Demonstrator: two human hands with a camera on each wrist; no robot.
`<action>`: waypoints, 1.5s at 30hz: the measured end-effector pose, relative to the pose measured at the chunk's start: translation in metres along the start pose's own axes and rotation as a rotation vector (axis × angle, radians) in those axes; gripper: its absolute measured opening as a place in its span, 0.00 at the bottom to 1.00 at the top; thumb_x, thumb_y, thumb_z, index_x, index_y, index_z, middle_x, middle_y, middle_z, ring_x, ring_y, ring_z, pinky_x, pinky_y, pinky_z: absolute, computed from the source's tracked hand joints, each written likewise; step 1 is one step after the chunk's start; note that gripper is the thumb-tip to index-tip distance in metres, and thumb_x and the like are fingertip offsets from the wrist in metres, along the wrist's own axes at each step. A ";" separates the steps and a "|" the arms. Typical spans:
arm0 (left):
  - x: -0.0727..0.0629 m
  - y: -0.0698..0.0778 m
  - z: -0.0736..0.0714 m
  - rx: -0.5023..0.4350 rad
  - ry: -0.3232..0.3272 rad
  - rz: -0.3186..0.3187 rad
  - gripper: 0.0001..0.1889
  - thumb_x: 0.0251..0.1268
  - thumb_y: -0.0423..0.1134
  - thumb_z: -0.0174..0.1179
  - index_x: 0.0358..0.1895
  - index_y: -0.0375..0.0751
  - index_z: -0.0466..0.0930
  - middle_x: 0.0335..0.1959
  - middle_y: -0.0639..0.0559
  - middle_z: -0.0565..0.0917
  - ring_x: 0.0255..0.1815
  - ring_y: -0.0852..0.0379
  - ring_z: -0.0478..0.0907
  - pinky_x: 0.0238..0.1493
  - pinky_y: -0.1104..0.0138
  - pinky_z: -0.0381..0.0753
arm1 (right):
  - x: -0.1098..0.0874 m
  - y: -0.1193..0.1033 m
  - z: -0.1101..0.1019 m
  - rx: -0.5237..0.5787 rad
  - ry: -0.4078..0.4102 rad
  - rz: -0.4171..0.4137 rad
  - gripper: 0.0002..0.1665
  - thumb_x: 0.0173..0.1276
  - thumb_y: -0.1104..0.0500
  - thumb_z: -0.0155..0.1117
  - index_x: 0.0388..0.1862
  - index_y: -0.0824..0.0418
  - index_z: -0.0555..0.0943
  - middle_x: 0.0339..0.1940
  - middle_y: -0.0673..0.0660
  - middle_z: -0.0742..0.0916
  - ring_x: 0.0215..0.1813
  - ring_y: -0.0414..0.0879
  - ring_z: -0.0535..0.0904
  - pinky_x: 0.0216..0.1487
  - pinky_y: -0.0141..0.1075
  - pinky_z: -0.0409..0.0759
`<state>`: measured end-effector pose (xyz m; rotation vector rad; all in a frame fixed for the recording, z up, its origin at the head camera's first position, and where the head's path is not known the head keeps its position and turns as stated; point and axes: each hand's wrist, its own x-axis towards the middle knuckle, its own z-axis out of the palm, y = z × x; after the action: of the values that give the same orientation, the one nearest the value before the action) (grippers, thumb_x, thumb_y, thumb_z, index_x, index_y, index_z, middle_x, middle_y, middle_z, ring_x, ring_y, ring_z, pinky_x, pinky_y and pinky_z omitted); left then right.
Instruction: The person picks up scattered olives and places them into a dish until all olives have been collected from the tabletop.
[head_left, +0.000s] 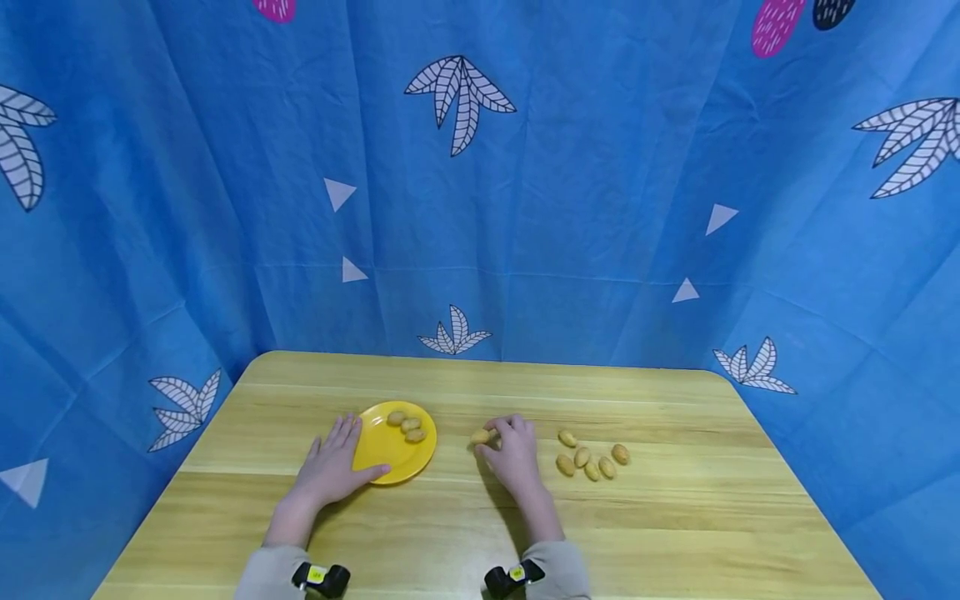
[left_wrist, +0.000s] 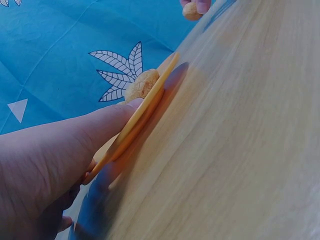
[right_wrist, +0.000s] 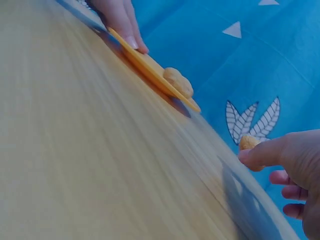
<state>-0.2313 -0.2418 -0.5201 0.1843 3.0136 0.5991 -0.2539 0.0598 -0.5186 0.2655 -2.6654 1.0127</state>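
Pale grey sleeves (head_left: 272, 573); two black wrist cameras (head_left: 334, 581), one per sleeve, small yellow labels (head_left: 317, 574).

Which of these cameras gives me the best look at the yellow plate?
The head view: it shows most of the plate from above, with three nuts on it. Both wrist views catch it nearly edge-on, as a thin slanting strip.

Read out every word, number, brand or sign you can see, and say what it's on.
No text can be read.
Yellow label on the left wrist camera: marks too small to read.
Yellow label on the right wrist camera: likewise.
Yellow plate and blue curtain: no writing visible.
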 end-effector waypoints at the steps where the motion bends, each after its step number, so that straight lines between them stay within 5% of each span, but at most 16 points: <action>1: 0.000 0.000 0.000 0.001 0.001 0.001 0.57 0.58 0.73 0.53 0.76 0.30 0.47 0.79 0.33 0.48 0.80 0.34 0.43 0.73 0.33 0.43 | 0.000 -0.002 0.001 0.003 -0.008 0.001 0.16 0.54 0.58 0.77 0.41 0.60 0.84 0.44 0.59 0.81 0.48 0.53 0.71 0.45 0.42 0.70; 19: 0.002 -0.002 0.002 -0.009 0.004 -0.002 0.57 0.58 0.72 0.54 0.76 0.30 0.46 0.79 0.34 0.47 0.80 0.34 0.42 0.73 0.33 0.41 | 0.002 -0.038 0.013 -0.007 -0.054 -0.103 0.17 0.54 0.57 0.77 0.42 0.58 0.85 0.44 0.55 0.81 0.49 0.50 0.71 0.51 0.45 0.72; 45: 0.001 0.000 0.001 0.005 0.004 0.000 0.57 0.58 0.73 0.53 0.76 0.30 0.48 0.79 0.34 0.48 0.80 0.35 0.43 0.73 0.33 0.42 | 0.022 -0.075 0.025 -0.176 -0.120 -0.252 0.15 0.58 0.51 0.74 0.43 0.54 0.84 0.49 0.54 0.81 0.52 0.49 0.71 0.55 0.41 0.73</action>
<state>-0.2326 -0.2415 -0.5210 0.1832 3.0197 0.5924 -0.2593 -0.0142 -0.4832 0.6235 -2.7164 0.7020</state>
